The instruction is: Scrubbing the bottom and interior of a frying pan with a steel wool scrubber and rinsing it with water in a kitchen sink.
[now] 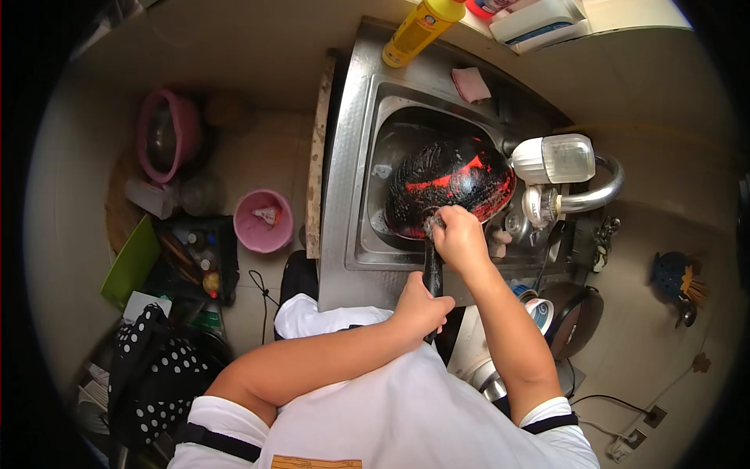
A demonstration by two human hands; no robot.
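A frying pan is tilted in the stainless steel sink, its outer underside facing up. Soapy streaks cover its black surface, which has red patches. My left hand is wrapped around the black pan handle, close to my body. With my right hand I pinch a grey scouring pad, apparently steel wool, against the spot where handle and pan meet. My fingers hide part of the pad.
A faucet with a water filter juts over the sink's right side. On the rear ledge are a yellow bottle and a folded pink cloth. A pink bucket stands on the floor at left. Bowls sit at right.
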